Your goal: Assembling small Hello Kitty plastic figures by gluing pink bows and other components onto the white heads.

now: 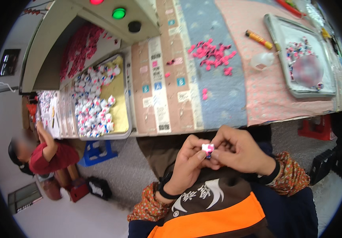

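Observation:
A small white figurine (208, 148) with pink and dark blue parts is pinched between my two hands, above my lap and just off the table's front edge. My left hand (190, 155) grips it from the left with thumb and fingers. From the other side my right hand (240, 150) closes in, its thumb and fingertips pressed at the figurine; whether they hold a further small part is hidden. Beyond my hands, a loose pile of small pink pieces (212, 54) lies on the blue cloth (222, 107). Two more pink pieces (205, 94) lie nearer to me.
At left stands a tray (128, 115) of many similar white figurines, beside a beige machine (147, 20) with coloured buttons. At right are a grey tray (286, 89) with small parts, a yellow tube (259, 39) and a translucent cup (261, 60). A person in red (50, 156) sits far left.

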A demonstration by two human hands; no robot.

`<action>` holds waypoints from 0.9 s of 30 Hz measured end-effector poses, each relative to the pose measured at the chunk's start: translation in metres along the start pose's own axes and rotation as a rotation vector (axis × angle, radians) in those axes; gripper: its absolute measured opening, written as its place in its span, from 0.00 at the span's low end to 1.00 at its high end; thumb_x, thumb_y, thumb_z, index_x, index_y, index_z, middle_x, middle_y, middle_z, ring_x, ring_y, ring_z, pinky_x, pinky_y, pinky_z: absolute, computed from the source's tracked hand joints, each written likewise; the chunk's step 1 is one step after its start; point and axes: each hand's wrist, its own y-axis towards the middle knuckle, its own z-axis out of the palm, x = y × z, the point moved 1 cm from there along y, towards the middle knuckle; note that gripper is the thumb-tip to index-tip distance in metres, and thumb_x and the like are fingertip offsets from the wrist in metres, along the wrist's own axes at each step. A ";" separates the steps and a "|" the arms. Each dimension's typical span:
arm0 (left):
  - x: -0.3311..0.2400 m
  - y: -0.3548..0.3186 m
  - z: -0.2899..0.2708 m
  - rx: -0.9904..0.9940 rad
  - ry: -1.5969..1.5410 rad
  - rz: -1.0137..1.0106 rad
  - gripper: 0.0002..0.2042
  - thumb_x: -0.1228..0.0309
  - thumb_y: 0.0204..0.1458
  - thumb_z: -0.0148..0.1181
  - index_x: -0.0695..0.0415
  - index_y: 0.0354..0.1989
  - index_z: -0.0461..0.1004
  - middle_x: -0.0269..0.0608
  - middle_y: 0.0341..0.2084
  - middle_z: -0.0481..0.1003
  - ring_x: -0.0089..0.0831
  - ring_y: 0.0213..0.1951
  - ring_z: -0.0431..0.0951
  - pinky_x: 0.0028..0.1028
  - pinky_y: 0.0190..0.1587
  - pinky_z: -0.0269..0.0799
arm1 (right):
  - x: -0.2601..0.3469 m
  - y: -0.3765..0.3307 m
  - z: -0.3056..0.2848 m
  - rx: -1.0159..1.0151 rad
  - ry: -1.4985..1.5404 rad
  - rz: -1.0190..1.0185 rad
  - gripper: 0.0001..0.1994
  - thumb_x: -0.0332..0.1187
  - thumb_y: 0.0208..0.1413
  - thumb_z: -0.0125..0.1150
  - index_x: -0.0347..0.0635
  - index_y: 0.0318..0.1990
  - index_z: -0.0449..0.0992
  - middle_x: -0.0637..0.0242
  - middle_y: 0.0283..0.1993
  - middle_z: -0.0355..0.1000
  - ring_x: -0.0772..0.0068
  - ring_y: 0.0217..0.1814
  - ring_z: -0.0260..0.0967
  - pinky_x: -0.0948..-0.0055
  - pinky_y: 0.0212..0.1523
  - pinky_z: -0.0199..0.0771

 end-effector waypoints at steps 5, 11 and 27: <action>-0.010 -0.008 0.019 -0.089 0.328 0.102 0.11 0.69 0.60 0.56 0.61 0.45 0.65 0.47 0.37 0.73 0.34 0.36 0.78 0.29 0.33 0.79 | -0.009 -0.006 0.006 0.044 -0.030 -0.163 0.08 0.31 0.60 0.65 0.39 0.39 0.73 0.69 0.30 0.77 0.83 0.33 0.75 0.80 0.31 0.74; -0.012 -0.013 0.034 0.063 0.169 0.111 0.07 0.73 0.62 0.57 0.60 0.46 0.69 0.41 0.38 0.76 0.27 0.35 0.78 0.26 0.39 0.76 | -0.006 -0.021 0.008 -0.048 0.029 -0.283 0.09 0.33 0.58 0.65 0.38 0.35 0.71 0.63 0.26 0.76 0.78 0.25 0.74 0.78 0.24 0.73; -0.008 -0.025 0.059 0.205 0.115 0.149 0.07 0.77 0.61 0.57 0.56 0.42 0.65 0.38 0.40 0.74 0.26 0.36 0.77 0.24 0.37 0.76 | 0.015 -0.050 0.011 -0.041 0.120 -0.290 0.09 0.29 0.58 0.65 0.37 0.33 0.71 0.65 0.25 0.74 0.79 0.25 0.73 0.79 0.23 0.72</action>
